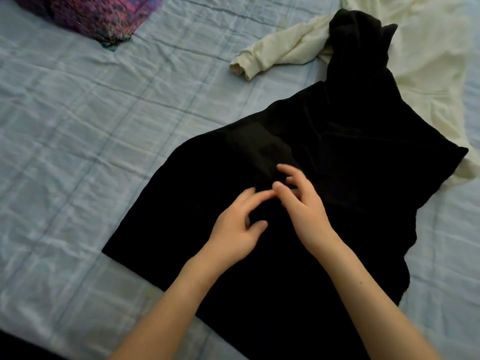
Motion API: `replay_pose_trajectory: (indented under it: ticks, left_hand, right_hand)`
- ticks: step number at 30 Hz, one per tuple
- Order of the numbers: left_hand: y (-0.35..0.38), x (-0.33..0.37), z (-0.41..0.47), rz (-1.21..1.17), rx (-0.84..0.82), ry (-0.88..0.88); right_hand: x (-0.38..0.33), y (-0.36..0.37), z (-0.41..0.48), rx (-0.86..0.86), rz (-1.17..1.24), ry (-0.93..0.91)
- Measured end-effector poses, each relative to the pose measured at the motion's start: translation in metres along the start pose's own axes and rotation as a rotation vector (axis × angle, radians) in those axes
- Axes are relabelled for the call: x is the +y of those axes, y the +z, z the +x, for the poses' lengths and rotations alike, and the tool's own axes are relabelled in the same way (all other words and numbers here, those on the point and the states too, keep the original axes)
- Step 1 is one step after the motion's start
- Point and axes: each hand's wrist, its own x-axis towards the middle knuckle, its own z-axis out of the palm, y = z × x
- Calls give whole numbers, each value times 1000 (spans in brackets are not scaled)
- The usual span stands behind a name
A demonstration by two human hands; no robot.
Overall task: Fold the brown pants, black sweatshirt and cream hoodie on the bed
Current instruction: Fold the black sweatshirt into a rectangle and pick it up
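The black sweatshirt (324, 157) lies spread flat on the bed, its hood pointing to the upper right and one sleeve folded across its middle. Both hands hover over its centre, close together. My left hand (239, 227) has its fingers apart and curled, holding nothing. My right hand (298, 203) also has spread fingers, resting by the folded sleeve's cuff. The cream hoodie (428, 55) lies crumpled at the upper right, partly under the black hood, one sleeve stretched out to the left. The brown pants are out of view.
The bed sheet (91, 139) is pale blue with a faint check and creases. A purple and pink patterned cushion or blanket (104, 16) sits at the top left. A dark edge shows at the bottom left.
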Motion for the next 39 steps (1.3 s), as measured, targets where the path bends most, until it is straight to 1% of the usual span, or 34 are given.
replay_pose_trajectory:
  ticks: [2,4,5,6,7,8,9,10,11,13,14,15,17,18,19,20,22,24,26,27,30,31,33,34,36,37,39]
  left_hand:
    - [14,1,-3,193,-73,74]
    - [25,2,-3,328,-153,172]
    - [29,1,-3,368,-179,224]
    - [30,-1,-3,365,-205,251]
    - [30,-3,-2,308,-227,241]
    - [28,-3,-3,200,-231,201]
    - [25,-4,-3,83,-200,166]
    - [21,-4,-2,-6,-123,142]
    - [15,-4,1,-47,-9,123]
    - [2,-9,16,-21,231,81]
    - [-5,-11,27,6,310,39]
    - [-10,-13,37,10,339,-15]
    - [-13,-15,55,-37,281,-118]
    - [-11,-16,63,-35,240,-138]
    - [-9,-17,68,1,217,-139]
    - [-8,-18,73,67,227,-126]
    - [-8,-20,80,250,339,-83]
    - [-13,-20,87,376,438,-65]
    - [-20,-20,96,472,463,-32]
    - [-24,-19,101,553,471,23]
    - [-40,-21,122,751,424,220]
    - [-46,-24,129,812,403,247]
    - [-58,-33,138,904,368,232]
    - [-63,-36,142,905,354,215]
    - [-74,-39,149,776,362,198]
    - [-82,-38,155,673,406,197]
    - [-105,-33,175,505,578,157]
  right_hand:
    - [-1,0,-1,31,-2,41]
    - [1,-1,1,36,-124,56]
    - [4,-3,4,70,-154,59]
    - [7,-4,8,115,-133,72]
    - [11,-8,11,152,-67,105]
    - [15,-10,12,170,9,144]
    - [17,-13,13,181,64,181]
    - [21,-16,12,196,99,211]
    - [23,-18,11,213,123,230]
    - [29,-21,6,266,157,241]
    - [32,-22,3,307,165,234]
    - [32,-23,-1,349,167,219]
    - [34,-24,-7,413,178,154]
    - [34,-24,-9,433,196,119]
    - [32,-25,-12,441,220,83]
    - [30,-26,-14,444,224,36]
    - [25,-30,-13,440,109,-78]
    - [18,-33,-9,420,-66,-142]
    - [15,-34,-7,403,-197,-137]
    - [15,-34,-6,411,-224,-117]
    - [15,-34,-8,481,-171,-38]
    - [15,-34,-8,509,-153,-18]
    - [12,-31,-7,552,-122,-7]
    - [9,-29,-6,567,-108,-22]
    - [0,-24,-3,596,-92,-78]
    - [-5,-23,0,613,-77,-116]
    - [-18,-26,8,653,-9,-202]
